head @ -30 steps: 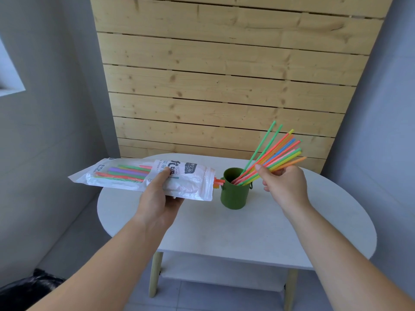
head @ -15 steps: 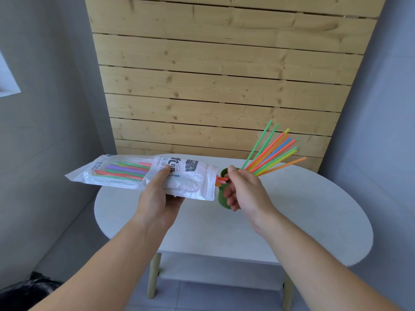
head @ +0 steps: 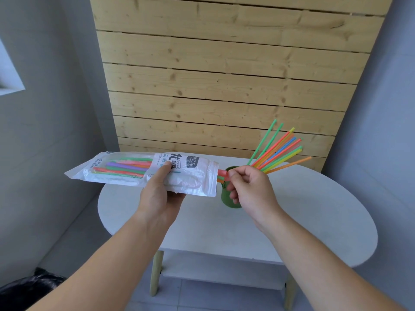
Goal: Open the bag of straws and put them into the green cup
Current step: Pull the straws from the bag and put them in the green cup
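My left hand (head: 160, 196) grips the clear plastic straw bag (head: 125, 170) from below, thumb on its printed label, holding it level above the table's left side. Several coloured straws still lie inside the bag. At the bag's open right end my right hand (head: 249, 189) pinches the tips of red and orange straws (head: 222, 175) that stick out. Right behind that hand stands the green cup (head: 226, 199), partly hidden by it. Several straws (head: 277, 150) fan out of the cup up to the right.
The cup stands on a white oval table (head: 303, 209) with a lower shelf (head: 215, 264) and pale wooden legs. A wooden slat wall (head: 224, 86) rises behind it. A black bag (head: 24, 288) lies on the floor at the lower left.
My right hand let go of the straws in the cup, moved left to the bag's open end and pinched the straw tips sticking out. The bag has stayed level in my left hand.
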`<move>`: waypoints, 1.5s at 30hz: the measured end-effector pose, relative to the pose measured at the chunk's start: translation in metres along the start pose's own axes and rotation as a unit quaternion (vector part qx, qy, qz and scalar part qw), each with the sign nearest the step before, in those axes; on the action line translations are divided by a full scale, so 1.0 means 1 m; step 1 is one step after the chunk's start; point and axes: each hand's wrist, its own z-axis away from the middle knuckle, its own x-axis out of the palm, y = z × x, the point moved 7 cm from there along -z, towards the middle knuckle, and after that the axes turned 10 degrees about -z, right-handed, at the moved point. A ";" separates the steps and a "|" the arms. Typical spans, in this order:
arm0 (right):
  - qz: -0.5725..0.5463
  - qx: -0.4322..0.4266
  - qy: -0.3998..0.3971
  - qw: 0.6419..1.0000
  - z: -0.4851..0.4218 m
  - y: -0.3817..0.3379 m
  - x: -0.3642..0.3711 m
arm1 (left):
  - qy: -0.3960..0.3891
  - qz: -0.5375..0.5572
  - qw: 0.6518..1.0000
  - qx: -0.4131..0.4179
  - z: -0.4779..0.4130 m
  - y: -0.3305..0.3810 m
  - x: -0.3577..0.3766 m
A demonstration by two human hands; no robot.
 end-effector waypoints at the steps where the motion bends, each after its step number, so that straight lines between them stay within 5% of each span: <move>1: 0.005 -0.006 0.003 1.000 -0.001 -0.002 -0.003 | 0.002 0.001 1.000 0.000 0.000 0.001 -0.001; 6: 0.052 -0.056 0.010 0.997 -0.005 -0.010 -0.015 | 0.014 0.006 1.000 -0.004 0.000 0.001 -0.004; 12: -0.044 0.029 -0.026 0.998 -0.005 0.001 -0.009 | 0.016 0.002 1.000 -0.007 0.002 0.000 -0.004; 17: 0.027 -0.033 -0.015 0.999 -0.003 -0.003 -0.004 | 0.012 -0.002 1.000 -0.007 0.003 -0.002 -0.002; 27: 0.028 -0.009 -0.025 0.999 -0.013 0.003 -0.016 | 0.015 0.005 1.000 -0.006 0.002 0.001 -0.004; 33: -0.073 0.027 -0.015 0.997 -0.014 0.011 -0.020 | 0.016 0.004 1.000 -0.009 0.002 0.000 -0.004; 45: -0.104 -0.006 0.023 0.994 -0.016 -0.001 -0.034 | 0.014 0.012 1.000 -0.020 0.003 0.000 -0.003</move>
